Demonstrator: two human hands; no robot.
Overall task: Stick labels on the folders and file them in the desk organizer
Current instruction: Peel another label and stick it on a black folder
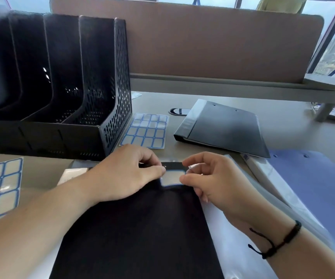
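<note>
Both our hands meet at one blue-bordered label [170, 179] near the top edge of the black folder [140, 228] before us: our left hand [126, 174] pinches its left edge, our right hand [208, 178] pinches its right edge, thumb and forefinger curled. Under the folder lies a clear sleeve [241, 234]. On the tan desk [283, 121] we count two label sheets [145, 129], one cut off at the left, a second black folder [223, 127], a blue folder [319, 188] partly out of frame, and one black organizer [57, 87] with four slots. Beyond stand a brown partition [202, 41] and windows.
</note>
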